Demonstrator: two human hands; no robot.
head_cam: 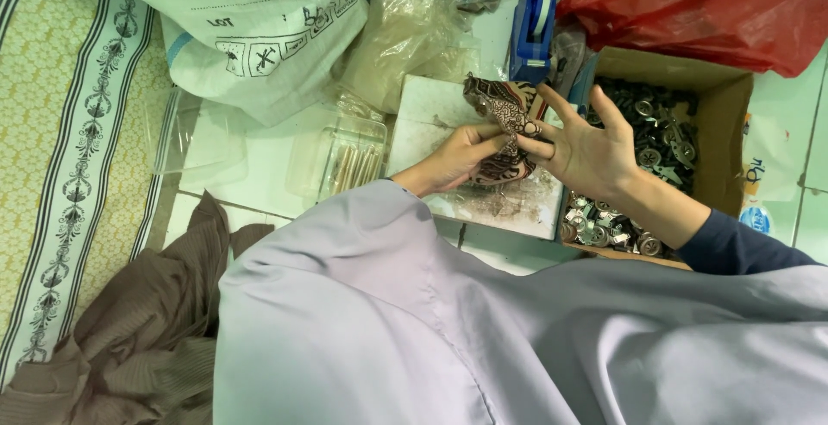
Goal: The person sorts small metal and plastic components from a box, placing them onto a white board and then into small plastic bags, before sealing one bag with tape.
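Patterned brown cloth pinched between left hand and right hand.

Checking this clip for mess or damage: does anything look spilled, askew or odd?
Nothing looks spilled. The white board under the hands is smeared with dark grime near its front edge. Both hands, left hand and right hand, pinch a patterned cloth piece; the metal parts stay inside their cardboard box.
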